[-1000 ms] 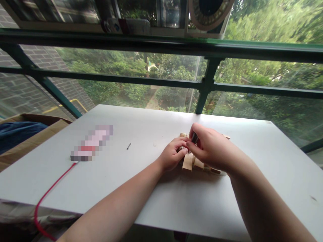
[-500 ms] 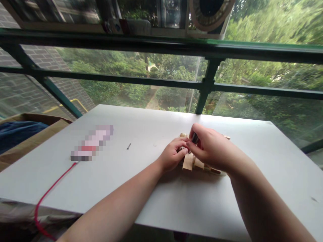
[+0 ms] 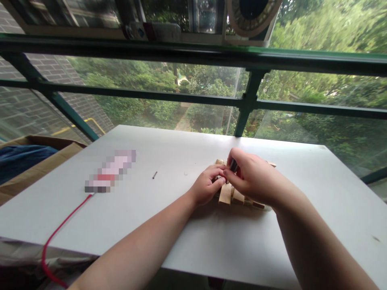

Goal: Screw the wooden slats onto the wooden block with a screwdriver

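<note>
A small wooden assembly of pale blocks [image 3: 229, 195] lies on the white table [image 3: 181, 225], just right of its middle. My left hand [image 3: 207, 186] is curled against the left side of the wooden piece, fingers closed on it. My right hand [image 3: 252, 179] sits over the top of it, pinching a short dark tool with a red part [image 3: 233, 166] upright against the wood. Most of the assembly is hidden under both hands.
A small dark screw or nail [image 3: 154, 175] lies alone left of the hands. A blurred pink object [image 3: 110, 171] with a red cord [image 3: 60, 231] sits at the left. A cardboard box [image 3: 36, 161] with blue cloth stands off the left edge. A green railing [image 3: 193, 56] and glass lie beyond.
</note>
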`<state>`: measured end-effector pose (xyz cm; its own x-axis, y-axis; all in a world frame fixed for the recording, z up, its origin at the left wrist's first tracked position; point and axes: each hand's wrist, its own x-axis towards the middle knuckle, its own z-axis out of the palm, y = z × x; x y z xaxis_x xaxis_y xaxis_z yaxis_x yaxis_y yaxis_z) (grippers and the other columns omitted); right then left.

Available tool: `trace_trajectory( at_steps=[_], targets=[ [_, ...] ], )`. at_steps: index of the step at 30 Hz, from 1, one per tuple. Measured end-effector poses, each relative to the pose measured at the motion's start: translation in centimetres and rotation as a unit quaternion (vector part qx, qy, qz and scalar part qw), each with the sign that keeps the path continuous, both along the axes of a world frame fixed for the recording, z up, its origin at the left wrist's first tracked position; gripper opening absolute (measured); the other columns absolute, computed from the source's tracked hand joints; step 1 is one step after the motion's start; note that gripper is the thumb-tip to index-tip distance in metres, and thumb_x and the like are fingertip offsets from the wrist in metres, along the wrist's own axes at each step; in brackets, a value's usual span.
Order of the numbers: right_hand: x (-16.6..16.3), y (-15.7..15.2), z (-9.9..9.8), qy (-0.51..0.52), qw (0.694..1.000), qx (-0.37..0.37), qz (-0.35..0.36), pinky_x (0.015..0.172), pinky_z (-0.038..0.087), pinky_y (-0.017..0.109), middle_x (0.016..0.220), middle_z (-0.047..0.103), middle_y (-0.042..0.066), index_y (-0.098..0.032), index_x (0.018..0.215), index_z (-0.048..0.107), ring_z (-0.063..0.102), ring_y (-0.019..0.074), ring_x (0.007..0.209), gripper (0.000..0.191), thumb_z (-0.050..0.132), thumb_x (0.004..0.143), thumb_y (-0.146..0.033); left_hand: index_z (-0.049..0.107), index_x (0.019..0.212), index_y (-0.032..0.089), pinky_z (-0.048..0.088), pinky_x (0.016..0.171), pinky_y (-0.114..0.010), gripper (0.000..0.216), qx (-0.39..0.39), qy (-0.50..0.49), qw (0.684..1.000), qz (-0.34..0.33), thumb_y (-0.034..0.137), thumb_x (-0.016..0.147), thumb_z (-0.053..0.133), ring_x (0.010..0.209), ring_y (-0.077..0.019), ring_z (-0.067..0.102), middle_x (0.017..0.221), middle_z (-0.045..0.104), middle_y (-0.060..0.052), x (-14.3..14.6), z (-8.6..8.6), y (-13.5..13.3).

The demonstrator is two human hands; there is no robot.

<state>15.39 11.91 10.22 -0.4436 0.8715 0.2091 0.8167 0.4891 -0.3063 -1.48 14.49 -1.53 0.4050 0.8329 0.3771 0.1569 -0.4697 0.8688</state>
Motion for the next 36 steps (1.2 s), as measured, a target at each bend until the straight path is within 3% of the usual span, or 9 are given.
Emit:
trace_trajectory(
  at_steps=[36],
  targets=[
    [-0.10,-0.07,0.24,-0.001,1.000,-0.004,-0.001,0.053,0.026,0.026,0.076,0.060,0.001,-0.022,0.088,0.049,0.050,0.0145,0.063,0.016,0.047,0.087,-0.038,0.065,0.095,0.018,0.041,0.101,-0.037,0.017,-0.006,-0.002,1.000,0.006,0.024,0.086,0.052,0.114,-0.0237,0.053,0.118,0.061,-0.007,0.04,0.11,-0.06]
  ],
)
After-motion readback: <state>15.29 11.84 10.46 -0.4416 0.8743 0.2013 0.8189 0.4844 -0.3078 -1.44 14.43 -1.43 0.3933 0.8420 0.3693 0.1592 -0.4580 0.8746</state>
